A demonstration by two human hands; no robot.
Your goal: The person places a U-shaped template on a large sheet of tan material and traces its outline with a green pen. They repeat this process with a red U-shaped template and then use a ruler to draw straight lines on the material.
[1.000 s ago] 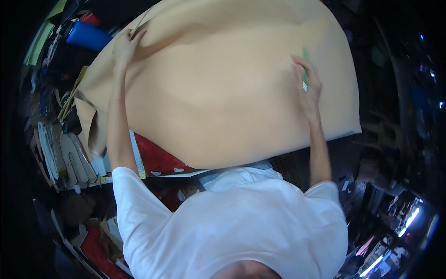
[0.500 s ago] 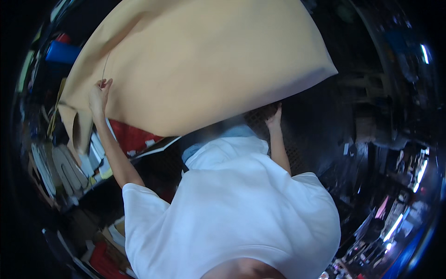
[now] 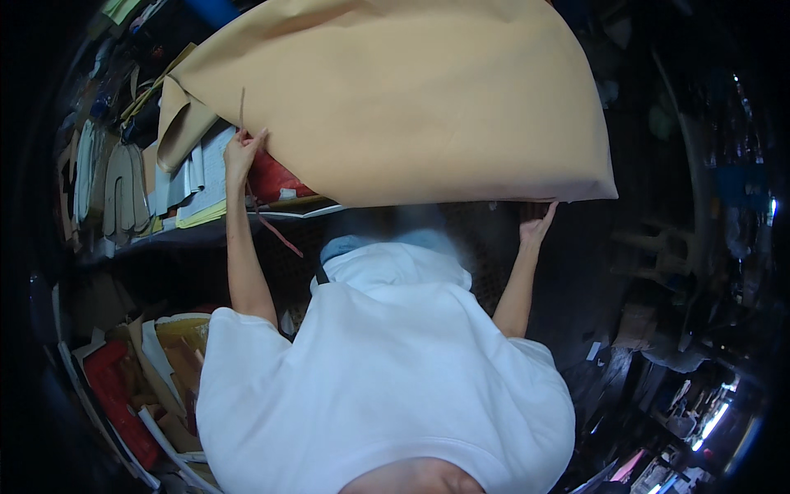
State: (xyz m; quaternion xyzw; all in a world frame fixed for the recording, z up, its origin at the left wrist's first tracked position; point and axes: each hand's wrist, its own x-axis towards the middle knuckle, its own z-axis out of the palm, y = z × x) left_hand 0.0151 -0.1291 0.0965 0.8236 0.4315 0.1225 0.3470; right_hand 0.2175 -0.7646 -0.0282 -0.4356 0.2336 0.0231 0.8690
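A big tan sheet, smooth like leather [image 3: 411,107], spreads in front of me, with its near edge over my legs and a curled flap [image 3: 188,132] at its left end. My left hand [image 3: 239,156] is closed in a pinch on a thin reddish-brown strip [image 3: 276,232]. One end of that strip points up over the sheet, while the other dangles beside my forearm. At the sheet's near right edge, my right hand [image 3: 535,226] grips the border from below. Its thumb points up and its other fingers are partly hidden in shade.
Left of me, a crowded surface carries papers [image 3: 216,169], a red item [image 3: 271,177] and folded grey pieces [image 3: 127,189]. Lower left stands a heap with a red piece [image 3: 119,395] and card scraps. A dim stool-like frame [image 3: 658,247] is at the right.
The sheet's near edge has shifted right and towards me on its right side. My left hand has moved right, and the strip now hangs below it. My right hand has moved right along the edge.
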